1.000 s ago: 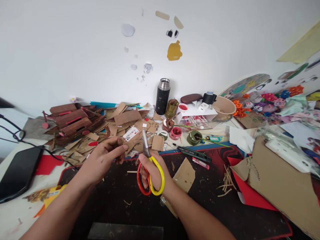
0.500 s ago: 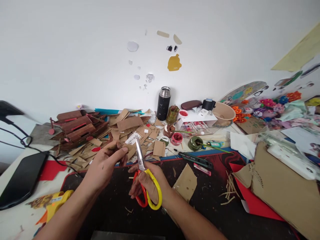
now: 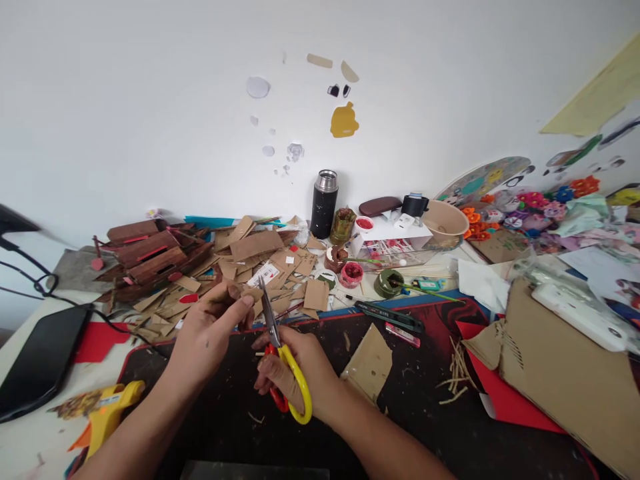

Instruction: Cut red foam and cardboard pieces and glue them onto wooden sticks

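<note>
My right hand (image 3: 295, 377) is wrapped round a pair of scissors (image 3: 271, 320) with one yellow and one red handle. Its blades are nearly together and point up and away, just right of my left fingertips. My left hand (image 3: 207, 330) is closed in a pinch, thumb against fingers; anything between them is too small or hidden to name. Both sets of fingers have dark stains. Behind them lies a heap of cut brown cardboard pieces (image 3: 257, 245). Under the hands is a dark mat (image 3: 210, 420), with a cardboard piece (image 3: 369, 363) near my right wrist.
A brown model boat (image 3: 155, 253) stands at the left, above a black phone (image 3: 45, 360) and a yellow glue gun (image 3: 110, 413). Paint pots (image 3: 389, 283), a black flask (image 3: 324, 203) and a utility knife (image 3: 390, 316) lie ahead. Large cardboard (image 3: 565, 373) covers the right.
The scissors have tilted left, bringing the tips closer to my left fingers, and the handles have drawn together. My left hand keeps its pinch. The view has shifted slightly.
</note>
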